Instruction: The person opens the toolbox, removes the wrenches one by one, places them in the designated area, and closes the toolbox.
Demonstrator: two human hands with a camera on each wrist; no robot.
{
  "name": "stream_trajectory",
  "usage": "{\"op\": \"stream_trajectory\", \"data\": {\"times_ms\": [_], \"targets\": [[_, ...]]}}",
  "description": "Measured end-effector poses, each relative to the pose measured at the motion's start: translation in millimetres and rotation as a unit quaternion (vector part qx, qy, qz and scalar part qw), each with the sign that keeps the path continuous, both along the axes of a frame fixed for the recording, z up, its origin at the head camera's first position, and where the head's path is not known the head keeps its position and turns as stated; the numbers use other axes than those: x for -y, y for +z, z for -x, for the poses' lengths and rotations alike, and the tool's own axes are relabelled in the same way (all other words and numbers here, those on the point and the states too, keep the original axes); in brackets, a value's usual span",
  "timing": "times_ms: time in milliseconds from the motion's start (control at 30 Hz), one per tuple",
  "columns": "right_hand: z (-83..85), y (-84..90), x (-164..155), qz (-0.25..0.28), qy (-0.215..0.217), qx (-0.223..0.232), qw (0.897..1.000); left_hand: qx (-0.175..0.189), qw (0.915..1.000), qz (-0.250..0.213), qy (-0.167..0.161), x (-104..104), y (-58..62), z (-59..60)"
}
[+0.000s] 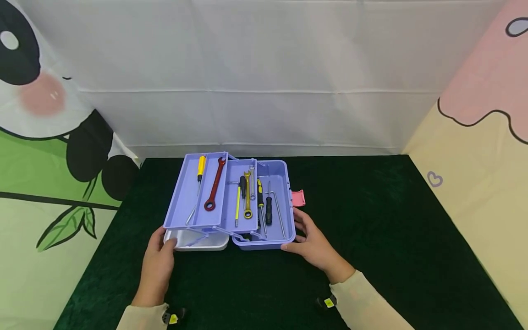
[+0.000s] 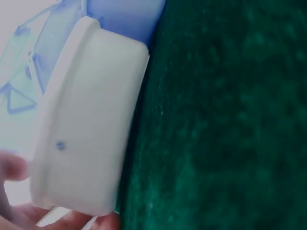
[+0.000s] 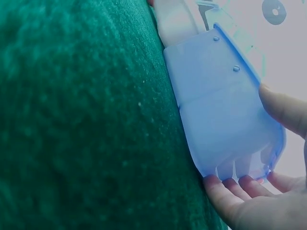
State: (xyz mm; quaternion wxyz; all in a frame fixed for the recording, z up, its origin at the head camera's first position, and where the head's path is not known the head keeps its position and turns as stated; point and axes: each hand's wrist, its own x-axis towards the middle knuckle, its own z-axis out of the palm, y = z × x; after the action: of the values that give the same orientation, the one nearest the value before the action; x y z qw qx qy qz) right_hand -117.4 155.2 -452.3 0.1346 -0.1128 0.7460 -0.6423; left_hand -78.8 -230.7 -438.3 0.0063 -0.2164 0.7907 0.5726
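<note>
A purple toolbox point(image 1: 281, 167) stands unfolded on the dark green cloth, its two stepped trays fanned out to the left over the white lid point(image 1: 198, 241). My left hand point(image 1: 157, 266) holds the lid's left end, thumb at the rim and fingers around the outer side. At the opposite end, my right hand point(image 1: 315, 245) grips the box, thumb on the front rim and fingers along the side wall. A yellow-handled screwdriver point(image 1: 201, 166) and a red wrench point(image 1: 215, 185) lie in the upper tray. The lower tray holds a gold wrench point(image 1: 247, 197).
Inside the box base lie a black-and-yellow screwdriver point(image 1: 260, 197), a black-handled screwdriver point(image 1: 269, 211) and a bent metal rod point(image 1: 278, 215). A pink latch point(image 1: 298, 198) sticks out on the right. Behind the table hangs a white cloth backdrop point(image 1: 264, 91).
</note>
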Motion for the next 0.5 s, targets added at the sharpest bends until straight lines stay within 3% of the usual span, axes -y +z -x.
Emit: {"op": "stream_trajectory", "data": {"times_ms": [133,300,500], "targets": [[0.6,0.0,-1,-0.001,-0.002,0.003,1.0,0.027,0.9967,0.039,-0.066,4,2.9,-0.6],[2.2,-0.2,-2,0.0,-0.004,0.005,1.0,0.036,0.9855,0.064,-0.153,14,8.7,2.8],[3.6,-2.4,-3,0.004,-0.004,0.011,1.0,-0.008,0.9787,0.073,-0.192,18,7.1,15.4]]}}
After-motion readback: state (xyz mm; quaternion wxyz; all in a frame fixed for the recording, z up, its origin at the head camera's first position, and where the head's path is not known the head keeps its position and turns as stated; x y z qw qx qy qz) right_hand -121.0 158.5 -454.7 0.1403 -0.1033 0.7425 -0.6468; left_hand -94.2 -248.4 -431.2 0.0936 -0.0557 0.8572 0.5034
